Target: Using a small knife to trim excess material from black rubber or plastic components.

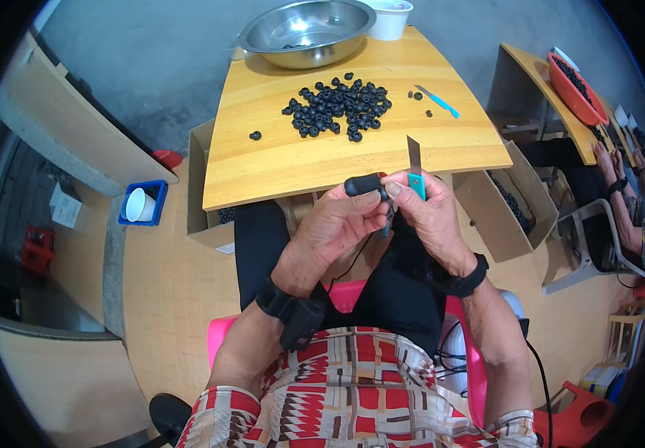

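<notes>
Just past the wooden table's near edge (293, 187), my left hand (335, 222) pinches a small black rubber-like part (384, 193) while my right hand (437, 224) grips a turquoise-handled knife (415, 171), blade up, seemingly positioning the part, which calls for steady pressure

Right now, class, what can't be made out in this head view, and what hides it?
Head view:
Held black piece: partly covered by the left hand.
Knife: part of its handle, covered by the right hand.
Left carton: much of its inside, under the tabletop.
Co-worker: head, cut off at the picture's right.
</notes>
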The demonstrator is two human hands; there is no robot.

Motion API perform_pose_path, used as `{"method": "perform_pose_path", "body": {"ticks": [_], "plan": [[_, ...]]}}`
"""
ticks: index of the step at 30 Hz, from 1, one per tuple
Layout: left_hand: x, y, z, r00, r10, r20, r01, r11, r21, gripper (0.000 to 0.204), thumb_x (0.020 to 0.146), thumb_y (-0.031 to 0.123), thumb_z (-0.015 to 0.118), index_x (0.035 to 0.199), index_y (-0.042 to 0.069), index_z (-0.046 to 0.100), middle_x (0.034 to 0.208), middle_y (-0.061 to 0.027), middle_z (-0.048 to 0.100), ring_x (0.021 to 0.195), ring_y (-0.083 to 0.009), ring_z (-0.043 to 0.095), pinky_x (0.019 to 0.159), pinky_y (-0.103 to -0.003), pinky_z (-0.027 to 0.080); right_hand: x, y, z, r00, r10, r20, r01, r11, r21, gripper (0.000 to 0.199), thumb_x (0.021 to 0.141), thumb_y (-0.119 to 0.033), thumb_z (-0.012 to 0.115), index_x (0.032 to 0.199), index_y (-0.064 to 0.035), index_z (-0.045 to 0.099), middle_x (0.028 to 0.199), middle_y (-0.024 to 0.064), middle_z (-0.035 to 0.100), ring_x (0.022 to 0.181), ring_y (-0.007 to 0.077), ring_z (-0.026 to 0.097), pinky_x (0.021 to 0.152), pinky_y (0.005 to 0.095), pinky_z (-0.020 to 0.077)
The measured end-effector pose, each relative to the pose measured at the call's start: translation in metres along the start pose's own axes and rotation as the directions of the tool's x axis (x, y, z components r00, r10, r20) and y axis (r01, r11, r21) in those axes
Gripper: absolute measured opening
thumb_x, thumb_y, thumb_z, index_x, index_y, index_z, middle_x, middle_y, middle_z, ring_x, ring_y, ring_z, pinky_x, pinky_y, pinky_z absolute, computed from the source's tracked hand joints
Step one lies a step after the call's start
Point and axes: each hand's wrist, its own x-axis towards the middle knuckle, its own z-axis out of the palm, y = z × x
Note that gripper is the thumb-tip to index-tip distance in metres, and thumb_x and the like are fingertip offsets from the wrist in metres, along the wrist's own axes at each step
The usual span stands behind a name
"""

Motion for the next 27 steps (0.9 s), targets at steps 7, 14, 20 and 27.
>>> {"method": "perform_pose_path", "body": {"ticks": [7,14,20,27], "plan": [[-0.001,0.0,0.002,1.0,-0.007,0.03,0.006,1.0,0.029,0.027,0.082,0.004,0.06,0.108,0.003,0.052,0.092,-0.0068,0.061,0.08,-0.0148,0.061,0.072,-0.027,0.052,0.006,0.015,-0.003,0.969,-0.218,-0.112,0.191,0.959,-0.211,0.013,0.083,-0.011,0.059,0.092,-0.0018,0.06,0.078,0.0041,0.063,0.068,0.0095,0.058,0.061,0.024,0.0458],[-0.004,0.006,0.003,0.998,0.064,-0.01,-0.064,0.998,0.018,0.033,0.083,0.004,0.059,0.114,0.003,0.048,0.094,-0.0076,0.06,0.082,-0.0151,0.061,0.074,-0.028,0.052,0.001,0.007,-0.007,0.783,-0.569,0.252,0.517,0.369,-0.773,0.019,0.073,-0.005,0.061,0.091,-0.0078,0.059,0.07,0.0088,0.053,0.061,0.0267,0.057,0.051,0.0326,0.045],[-0.005,0.004,0.0,0.997,0.073,0.031,-0.072,0.997,-0.033,0.033,0.083,0.003,0.058,0.114,0.002,0.048,0.095,-0.0083,0.06,0.084,-0.0153,0.06,0.074,-0.028,0.053,0.001,0.006,-0.006,0.746,-0.589,0.312,0.519,0.22,-0.826,0.023,0.071,-0.007,0.064,0.093,-0.0094,0.058,0.069,0.0065,0.051,0.059,0.0232,0.056,0.051,0.0336,0.0446],[-0.005,0.002,0.001,0.997,0.077,-0.011,-0.077,0.996,-0.044,0.032,0.083,0.003,0.058,0.114,0.003,0.048,0.096,-0.0084,0.06,0.082,-0.015,0.062,0.073,-0.029,0.053,0.001,0.007,-0.009,0.748,-0.585,0.315,0.508,0.199,-0.838,0.025,0.069,-0.007,0.064,0.093,-0.0082,0.057,0.07,0.007,0.051,0.062,0.0235,0.057,0.052,0.0335,0.0449]]}}
